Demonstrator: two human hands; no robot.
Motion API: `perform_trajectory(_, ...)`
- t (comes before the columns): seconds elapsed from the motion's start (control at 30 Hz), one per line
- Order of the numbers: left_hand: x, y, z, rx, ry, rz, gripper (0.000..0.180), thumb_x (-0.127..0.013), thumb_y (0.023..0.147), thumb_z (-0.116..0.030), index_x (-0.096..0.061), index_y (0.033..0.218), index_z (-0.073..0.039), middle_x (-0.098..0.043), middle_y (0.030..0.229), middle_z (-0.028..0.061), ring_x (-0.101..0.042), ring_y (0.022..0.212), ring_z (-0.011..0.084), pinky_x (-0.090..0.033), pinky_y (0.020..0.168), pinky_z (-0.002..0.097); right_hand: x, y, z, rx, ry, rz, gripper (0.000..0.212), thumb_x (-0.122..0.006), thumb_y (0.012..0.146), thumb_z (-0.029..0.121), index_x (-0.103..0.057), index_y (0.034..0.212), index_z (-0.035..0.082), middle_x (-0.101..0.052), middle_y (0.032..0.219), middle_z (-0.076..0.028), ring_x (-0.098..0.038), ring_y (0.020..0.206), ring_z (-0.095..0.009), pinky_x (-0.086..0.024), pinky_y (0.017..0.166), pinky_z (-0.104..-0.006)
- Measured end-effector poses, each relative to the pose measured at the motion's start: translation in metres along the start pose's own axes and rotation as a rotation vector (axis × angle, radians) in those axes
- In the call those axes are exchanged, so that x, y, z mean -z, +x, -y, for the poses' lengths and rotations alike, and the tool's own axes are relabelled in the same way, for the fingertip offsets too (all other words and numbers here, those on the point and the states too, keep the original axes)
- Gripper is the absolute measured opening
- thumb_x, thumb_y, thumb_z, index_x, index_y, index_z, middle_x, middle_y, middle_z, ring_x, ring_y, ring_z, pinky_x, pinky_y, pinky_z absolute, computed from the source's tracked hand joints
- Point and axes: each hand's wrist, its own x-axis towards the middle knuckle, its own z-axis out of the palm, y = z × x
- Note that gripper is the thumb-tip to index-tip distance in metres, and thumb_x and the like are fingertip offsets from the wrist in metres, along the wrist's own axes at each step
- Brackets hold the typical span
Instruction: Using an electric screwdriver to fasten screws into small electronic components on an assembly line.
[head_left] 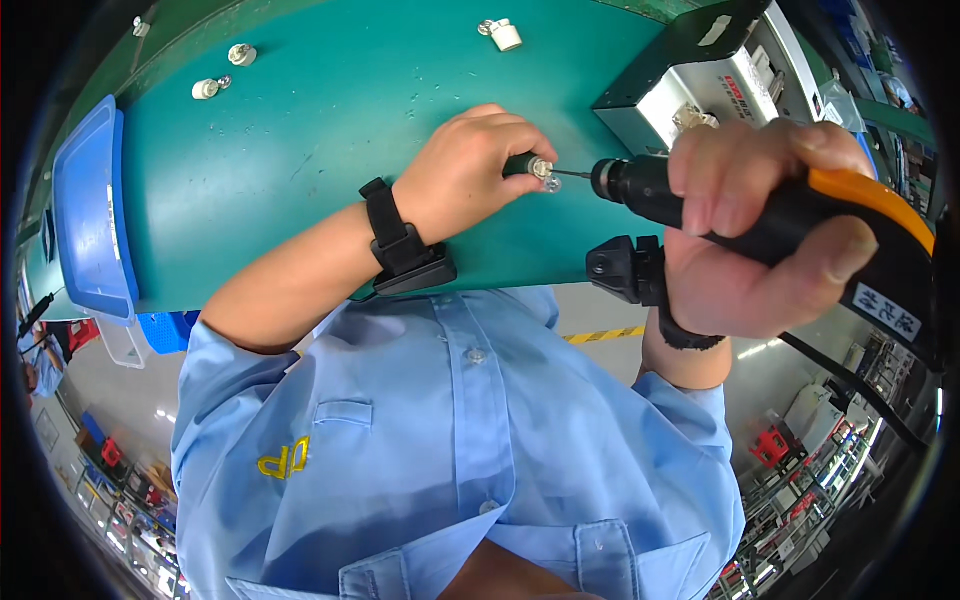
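My right hand (765,225) is wrapped round a black and orange electric screwdriver (650,190), held level with its thin bit pointing left. My left hand (480,165) pinches a small dark cylindrical part (518,164) between thumb and fingers. A pale metallic end (541,168) and a clear rounded piece (552,184) show at that part's tip. The screwdriver's bit reaches this end; whether it sits in a screw is too small to tell. Both hands are above the green work surface (300,150).
Several small white cylindrical parts, such as one white part (506,36), lie toward the far side. A blue plastic tray (90,210) stands at the left edge. A black and silver box-shaped machine (690,80) is at the far right. A black cable (850,380) hangs at right.
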Motion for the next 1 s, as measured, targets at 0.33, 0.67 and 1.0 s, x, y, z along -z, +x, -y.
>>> perform_trajectory(0.33, -0.003, 0.0, 0.001, -0.023, -0.028, -0.024, 0.023, -0.075, 0.068, -0.008, -0.066, 0.088, -0.007, -0.065, 0.082, 0.0066, -0.059, 0.084, 0.0276, -0.048, 0.075, 0.0377, -0.026, 0.0, -0.003, -0.122, -0.314, -0.077, 0.042, -0.046, 0.095, 0.046, -0.045, 0.11, 0.006, -0.045, 0.059, -0.003, -0.043, 0.048, -0.014, -0.038, 0.05, -0.0304)
perform_trajectory(0.67, 0.0, 0.004, -0.006, -0.035, -0.018, -0.007, 0.021, -0.075, 0.068, -0.007, -0.066, 0.087, -0.006, -0.065, 0.081, 0.0068, -0.059, 0.082, 0.0275, -0.048, 0.075, 0.0377, -0.024, 0.0, -0.002, -0.091, -0.303, -0.021, 0.039, -0.05, 0.094, 0.043, -0.044, 0.104, 0.006, -0.045, 0.059, -0.002, -0.043, 0.046, -0.013, -0.037, 0.046, -0.0297)
perform_trajectory(1.0, -0.004, 0.003, -0.004, 0.03, -0.008, 0.013, 0.02, -0.075, 0.07, -0.006, -0.068, 0.088, -0.007, -0.068, 0.087, 0.0064, -0.06, 0.083, 0.0255, -0.049, 0.075, 0.0365, 0.045, 0.006, 0.066, 0.147, -0.228, -0.141, 0.042, -0.045, 0.094, 0.047, -0.056, 0.111, 0.01, -0.043, 0.061, 0.001, -0.041, 0.053, -0.012, -0.035, 0.057, -0.0296)
